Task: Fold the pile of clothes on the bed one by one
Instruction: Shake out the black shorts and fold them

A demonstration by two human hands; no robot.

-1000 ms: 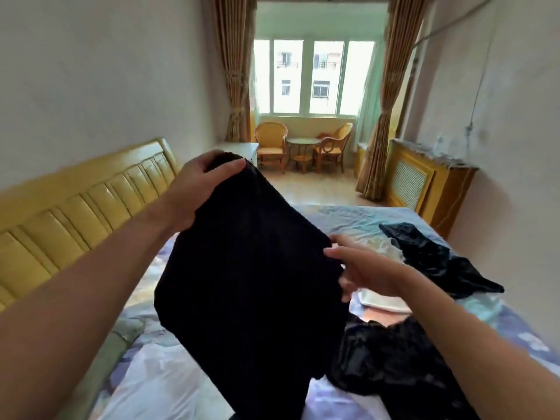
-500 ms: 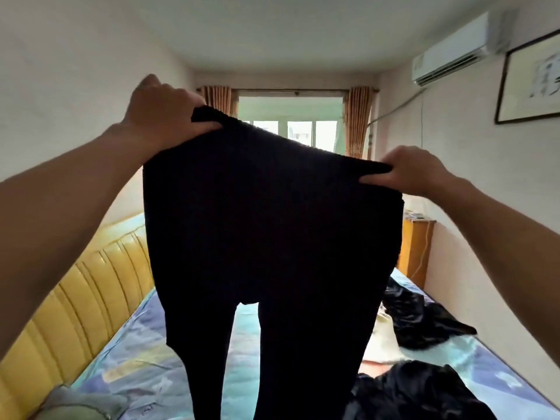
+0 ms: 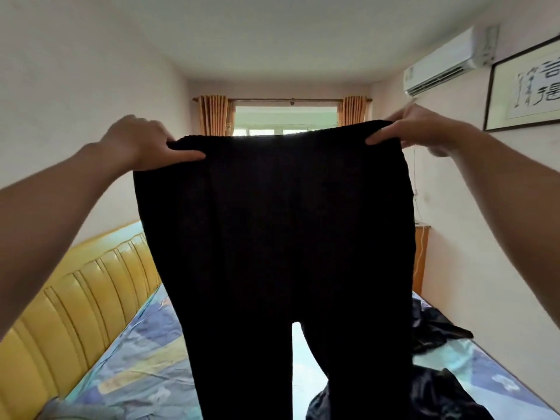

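The black trousers [image 3: 272,237] serve as the landmark: they hang upright in the middle of the view, held up over the bed [image 3: 142,359], their two legs dropping out of sight at the bottom edge.

To their left stands the yellow padded headboard [image 3: 75,304], low and off to the side. At the left end of the waistband, the left hand [image 3: 142,144] pinches the cloth — thumb laid along the front, fingers curled behind. At the right end of the waistband, the right hand [image 3: 424,131] grips likewise, thumb in front, though it is blurred and how the other fingers close I cannot tell. The band runs taut and nearly level between them.

Below and to the right of the trousers, more dark clothes [image 3: 436,328] lie crumpled on the bed, not yet folded.

The step in hand looks to be spreading this garment open before folding. The next move likely calls for bringing the two waistband ends together so one leg lies over the other — keeping the seams aligned — then lowering it onto bare sheet left of the trousers.
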